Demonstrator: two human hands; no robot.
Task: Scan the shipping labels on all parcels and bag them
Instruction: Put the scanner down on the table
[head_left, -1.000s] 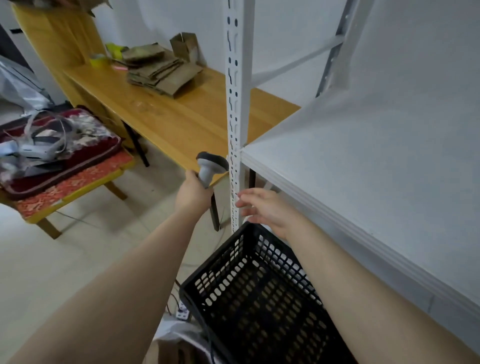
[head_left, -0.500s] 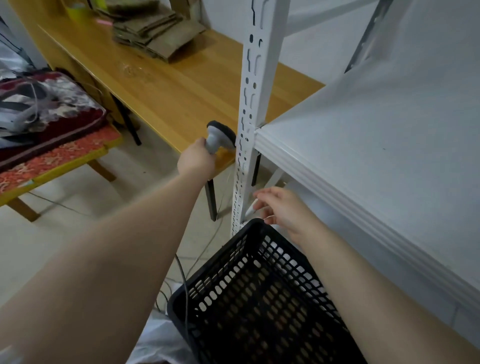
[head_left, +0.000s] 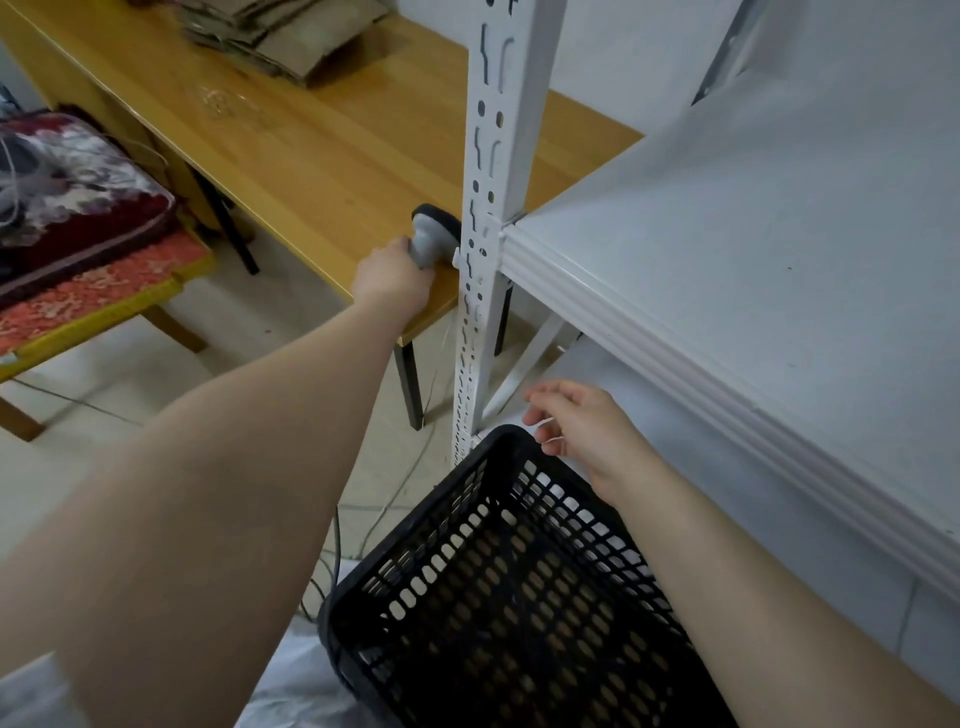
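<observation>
My left hand (head_left: 390, 278) grips the handle of a grey barcode scanner (head_left: 432, 234), holding it over the near corner of the wooden table (head_left: 311, 150), right beside the white shelf post (head_left: 491, 208). My right hand (head_left: 582, 431) hovers with loosely curled fingers above the far rim of a black perforated basket (head_left: 498, 582) and holds nothing. Brown shapes show dimly through the basket's holes. A pale plastic bag (head_left: 306, 680) lies under the basket at the bottom edge.
A white shelf board (head_left: 769, 244) fills the right side. Flattened cardboard (head_left: 291, 31) lies at the far end of the table. A low bench with a red patterned cushion (head_left: 78, 208) stands at the left. Cables (head_left: 384, 499) trail over the tiled floor.
My left hand has carried the scanner forward and down toward the table corner by the post. My right hand has stayed near the basket's rim. The view has tilted downward.
</observation>
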